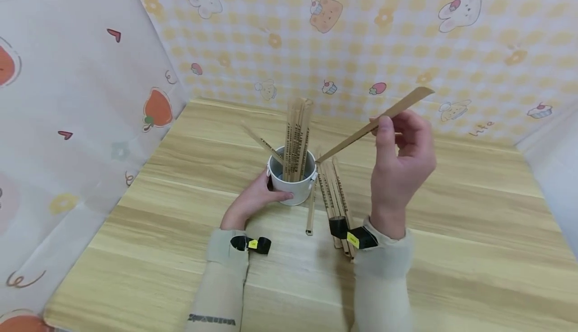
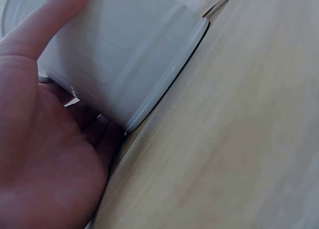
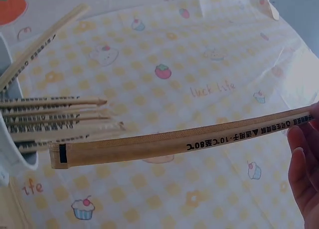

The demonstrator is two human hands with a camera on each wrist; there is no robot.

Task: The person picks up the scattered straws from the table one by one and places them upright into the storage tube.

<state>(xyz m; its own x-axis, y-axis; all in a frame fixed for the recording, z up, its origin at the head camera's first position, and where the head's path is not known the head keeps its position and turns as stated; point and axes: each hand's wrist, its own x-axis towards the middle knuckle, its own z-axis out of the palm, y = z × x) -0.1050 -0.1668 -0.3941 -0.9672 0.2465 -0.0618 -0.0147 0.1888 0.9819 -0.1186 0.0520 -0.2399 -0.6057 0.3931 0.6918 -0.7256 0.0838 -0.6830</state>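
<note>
My left hand (image 1: pixel 254 197) holds a small white bucket (image 1: pixel 299 192) upright on the table, the thumb across its front and the fingers round its side. Several brown paper-wrapped straws (image 1: pixel 296 139) stand bunched in it, and one straw (image 1: pixel 261 141) leans out to the left. Above and right of the bucket, my right hand (image 1: pixel 403 154) pinches another wrapped straw (image 1: pixel 361 132) between thumb and fingers. That straw slants down, its lower end right by the bucket's rim. Printed lettering and a dark mark at the far end show in the right wrist view.
Right of the bucket, several wrapped straws (image 1: pixel 336 191) lie on the wooden table (image 1: pixel 469 211), partly under my right wrist. A lone straw (image 1: pixel 310 216) lies closer to the bucket. A patterned yellow-checked sheet (image 1: pixel 352 51) rises behind the table's back edge.
</note>
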